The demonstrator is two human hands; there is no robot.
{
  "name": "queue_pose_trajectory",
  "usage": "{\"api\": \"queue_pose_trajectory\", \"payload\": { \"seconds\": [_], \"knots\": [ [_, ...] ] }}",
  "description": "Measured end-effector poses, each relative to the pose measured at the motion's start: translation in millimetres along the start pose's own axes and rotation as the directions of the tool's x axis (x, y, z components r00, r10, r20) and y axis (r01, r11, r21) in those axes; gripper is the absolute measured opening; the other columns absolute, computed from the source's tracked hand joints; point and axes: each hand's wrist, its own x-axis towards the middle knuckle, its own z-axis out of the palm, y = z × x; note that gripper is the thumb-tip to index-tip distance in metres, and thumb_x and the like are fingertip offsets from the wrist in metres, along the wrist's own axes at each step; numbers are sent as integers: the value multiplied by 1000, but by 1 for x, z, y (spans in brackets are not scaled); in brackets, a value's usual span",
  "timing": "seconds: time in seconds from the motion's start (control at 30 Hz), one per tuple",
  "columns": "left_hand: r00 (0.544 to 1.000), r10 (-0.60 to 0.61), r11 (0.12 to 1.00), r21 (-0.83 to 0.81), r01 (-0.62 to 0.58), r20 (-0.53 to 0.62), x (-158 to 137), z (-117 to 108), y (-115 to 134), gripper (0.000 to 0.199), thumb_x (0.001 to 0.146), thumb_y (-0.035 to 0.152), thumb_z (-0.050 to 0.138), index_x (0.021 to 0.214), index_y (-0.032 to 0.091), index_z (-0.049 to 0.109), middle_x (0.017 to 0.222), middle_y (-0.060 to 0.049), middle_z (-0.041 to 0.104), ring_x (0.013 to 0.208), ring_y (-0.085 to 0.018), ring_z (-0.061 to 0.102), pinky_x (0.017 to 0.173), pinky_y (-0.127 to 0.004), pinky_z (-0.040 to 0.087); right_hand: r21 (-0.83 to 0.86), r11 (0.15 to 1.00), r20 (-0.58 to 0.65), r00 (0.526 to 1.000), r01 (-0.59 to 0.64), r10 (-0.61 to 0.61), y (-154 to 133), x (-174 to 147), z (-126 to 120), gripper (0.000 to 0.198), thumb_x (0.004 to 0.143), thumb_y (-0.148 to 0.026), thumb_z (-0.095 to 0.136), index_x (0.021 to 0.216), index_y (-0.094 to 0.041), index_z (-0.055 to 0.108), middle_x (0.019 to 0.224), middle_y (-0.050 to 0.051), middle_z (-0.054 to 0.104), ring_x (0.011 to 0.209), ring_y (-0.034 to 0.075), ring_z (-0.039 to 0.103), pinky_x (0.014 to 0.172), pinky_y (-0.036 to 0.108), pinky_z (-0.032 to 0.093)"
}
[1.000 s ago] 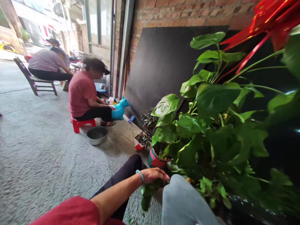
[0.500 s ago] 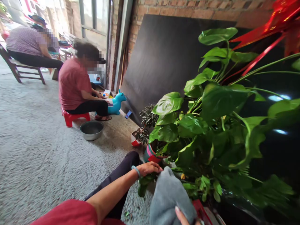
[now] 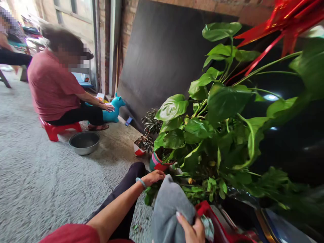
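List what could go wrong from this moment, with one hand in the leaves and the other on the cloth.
1. The left hand grips low leaves of the plant; a pull could tear them.
2. The right hand bunches the grey cloth near thin stems, which it might snag or bend.
3. Small pots stand close by the left hand; a sweep of the arm might tip one.

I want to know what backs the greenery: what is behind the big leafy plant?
Behind the big leafy plant a dark board leans on the brick wall. Leaves cover the board's lower right part.
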Motion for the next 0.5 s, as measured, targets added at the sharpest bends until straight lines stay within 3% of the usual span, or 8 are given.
{"api": "queue_pose_trajectory", "payload": {
  "seconds": [0.13, 0.23, 0.3, 0.43, 0.5],
  "knots": [
    [999, 33, 999, -3, -33, -22, 4, -2, -3, 30, 60, 37, 77, 79, 16, 70, 73, 0, 67, 70, -14, 57, 70, -27, 45, 94, 992, 51, 995, -88, 84, 2, 4, -35, 65, 54, -70, 78, 93, -19, 73, 92, 12, 76, 97, 37, 69, 90, 47, 52],
    [1000, 1, 1000, -12, -1, -5, 2, 9, -5, 28, 60, 37, 77, 78, 17, 68, 70, -1, 67, 69, -16, 59, 70, -29, 46, 196, 973, -99, 984, -124, 146, -5, 19, -53, 70, 51, -66, 82, 100, -17, 72, 97, 12, 76, 100, 38, 68, 86, 47, 54],
    [1000, 2, 999, 34, -1, -22, 0, 16, -5, 26, 60, 35, 77, 75, 17, 68, 69, 0, 66, 70, -16, 58, 71, -28, 45, 240, 963, -162, 973, -125, 167, -10, 19, -47, 68, 51, -66, 82, 97, -17, 71, 94, 13, 76, 98, 39, 68, 85, 48, 55],
    [998, 47, 994, 99, -43, -45, -5, 20, -2, 26, 57, 35, 80, 70, 15, 68, 66, 1, 61, 67, -13, 54, 68, -26, 41, 223, 966, 23, 992, -129, 127, -16, -5, -21, 61, 47, -61, 81, 90, -19, 70, 89, 12, 75, 100, 39, 68, 93, 48, 52],
    [998, 55, 994, 98, -52, -24, -8, 19, 1, 28, 57, 34, 80, 73, 15, 68, 66, 1, 62, 64, -13, 54, 65, -25, 40, 255, 957, 97, 989, -136, 115, -18, -14, -22, 60, 51, -59, 81, 94, -19, 71, 91, 10, 75, 101, 37, 68, 94, 46, 51]
  ]
}}
